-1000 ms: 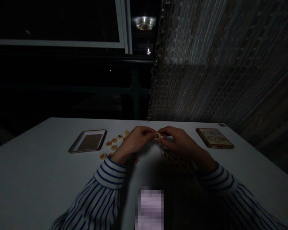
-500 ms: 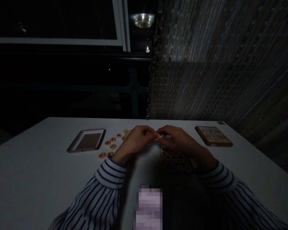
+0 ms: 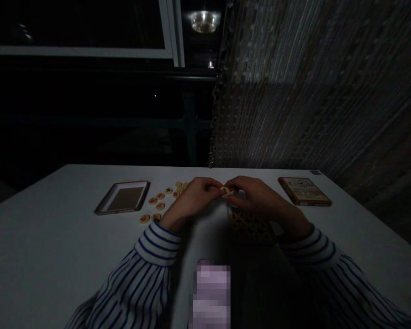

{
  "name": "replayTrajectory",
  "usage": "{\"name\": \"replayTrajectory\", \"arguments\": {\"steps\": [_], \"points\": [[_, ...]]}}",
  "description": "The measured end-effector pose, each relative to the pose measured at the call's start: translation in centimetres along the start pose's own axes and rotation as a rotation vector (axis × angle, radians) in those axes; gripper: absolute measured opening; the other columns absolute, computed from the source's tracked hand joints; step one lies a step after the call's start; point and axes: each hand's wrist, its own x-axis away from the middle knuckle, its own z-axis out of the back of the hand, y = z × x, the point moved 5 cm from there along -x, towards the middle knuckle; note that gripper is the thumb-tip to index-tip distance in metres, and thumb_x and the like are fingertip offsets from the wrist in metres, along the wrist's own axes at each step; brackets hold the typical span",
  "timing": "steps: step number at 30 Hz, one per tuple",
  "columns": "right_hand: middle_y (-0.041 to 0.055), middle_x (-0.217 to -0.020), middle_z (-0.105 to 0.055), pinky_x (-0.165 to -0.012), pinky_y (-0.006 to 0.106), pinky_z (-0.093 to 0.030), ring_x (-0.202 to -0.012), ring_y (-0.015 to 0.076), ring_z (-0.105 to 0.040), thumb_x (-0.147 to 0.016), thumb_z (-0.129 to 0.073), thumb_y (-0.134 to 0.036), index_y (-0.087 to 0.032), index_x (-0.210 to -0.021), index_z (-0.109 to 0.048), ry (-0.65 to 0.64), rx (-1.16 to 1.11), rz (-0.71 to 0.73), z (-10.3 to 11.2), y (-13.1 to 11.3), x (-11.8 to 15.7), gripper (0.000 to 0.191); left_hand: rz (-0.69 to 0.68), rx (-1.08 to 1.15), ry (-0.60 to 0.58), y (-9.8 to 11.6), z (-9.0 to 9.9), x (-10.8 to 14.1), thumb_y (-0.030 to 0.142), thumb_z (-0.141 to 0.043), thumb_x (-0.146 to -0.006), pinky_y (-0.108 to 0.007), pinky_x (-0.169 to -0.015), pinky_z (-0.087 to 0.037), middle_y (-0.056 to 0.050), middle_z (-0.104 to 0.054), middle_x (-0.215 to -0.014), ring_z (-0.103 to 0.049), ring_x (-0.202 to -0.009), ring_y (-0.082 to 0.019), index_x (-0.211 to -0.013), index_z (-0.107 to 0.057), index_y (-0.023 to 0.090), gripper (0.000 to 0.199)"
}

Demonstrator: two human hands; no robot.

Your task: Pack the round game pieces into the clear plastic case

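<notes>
Between the fingertips of both hands is one round Chinese chess piece [image 3: 225, 192], its marked face turned toward me. My left hand [image 3: 197, 196] pinches its left side, and my right hand [image 3: 255, 196] grips the right side. Left of my left wrist lie several loose Chinese chess pieces [image 3: 160, 206], some with red characters and some with dark ones; my left hand hides part of this group. Below my right hand, in deep shadow, several more pieces [image 3: 248, 226] sit close together in rows; what they rest in is too dark to make out.
A shallow open box part [image 3: 121, 211] lies on the white table [image 3: 55, 246] at the left. At the right is a flat printed box lid [image 3: 304, 191]. A bead-string curtain [image 3: 277, 114] hangs behind the table's far edge. A blurred-out patch covers something at the bottom middle.
The held piece has turned so that its marked face shows more plainly. Both hands stay closed on it in nearly the same place. The whole view has shifted slightly.
</notes>
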Motion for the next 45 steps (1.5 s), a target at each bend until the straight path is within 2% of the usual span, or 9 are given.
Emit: {"name": "replayTrajectory", "arguments": {"steps": [7,12,18,26,32,45], "points": [[0.0048,-0.086,-0.062,-0.071,0.027,-0.041,-0.078,0.0149,-0.055,-0.079,-0.05,-0.031,-0.016,-0.096,-0.058,-0.008,-0.033,-0.017,0.0,0.1,0.0,0.025,0.035,0.01,0.031,-0.3,-0.1,0.0,0.027,-0.055,-0.073,-0.025,-0.067,-0.044,-0.007,-0.067,-0.082,-0.06,-0.076,-0.015,-0.084,-0.064,0.013,0.02],[0.0035,-0.085,-0.063,-0.069,0.025,-0.041,-0.077,0.0134,-0.056,-0.08,-0.049,-0.03,-0.017,-0.095,-0.059,-0.006,-0.138,-0.052,0.0,0.4,0.0,0.022,0.028,0.014,0.021,-0.1,-0.2,0.0,0.027,-0.054,-0.074,-0.026,-0.071,-0.045,-0.006,-0.068,-0.084,-0.06,-0.078,-0.015,-0.086,-0.065,0.013,0.021],[0.0025,-0.082,-0.063,-0.068,0.024,-0.04,-0.075,0.0131,-0.056,-0.081,-0.047,-0.029,-0.018,-0.091,-0.06,0.002,-0.162,-0.093,-0.2,0.9,0.1,0.019,0.02,0.005,0.005,0.1,-0.3,0.0,0.025,-0.052,-0.075,-0.026,-0.074,-0.045,-0.006,-0.068,-0.087,-0.06,-0.081,-0.015,-0.087,-0.065,0.013,0.021],[0.0047,-0.089,-0.063,-0.071,0.027,-0.04,-0.079,0.0154,-0.055,-0.078,-0.05,-0.029,-0.018,-0.098,-0.058,-0.048,-0.086,-0.071,-0.3,0.8,0.2,0.025,0.038,-0.038,0.073,-1.2,-0.7,-0.4,0.026,-0.052,-0.074,-0.025,-0.067,-0.044,-0.006,-0.068,-0.083,-0.06,-0.076,-0.015,-0.087,-0.065,0.014,0.022],[0.0055,-0.089,-0.062,-0.072,0.029,-0.04,-0.081,0.016,-0.055,-0.078,-0.05,-0.032,-0.018,-0.098,-0.058,-0.047,0.006,-0.046,-0.5,1.1,0.2,0.026,0.061,-0.066,0.084,-1.0,-0.8,-0.4,0.028,-0.052,-0.074,-0.025,-0.062,-0.043,-0.006,-0.068,-0.079,-0.059,-0.071,-0.015,-0.086,-0.066,0.014,0.023],[0.0072,-0.09,-0.063,-0.072,0.028,-0.04,-0.081,0.0175,-0.056,-0.079,-0.048,-0.033,-0.017,-0.101,-0.06,-0.102,0.061,-0.069,-0.8,1.8,0.3,0.03,0.052,-0.149,0.073,-1.8,-0.9,-0.6,0.028,-0.05,-0.075,-0.025,-0.068,-0.044,-0.005,-0.069,-0.08,-0.06,-0.074,-0.015,-0.089,-0.066,0.015,0.025]]}}
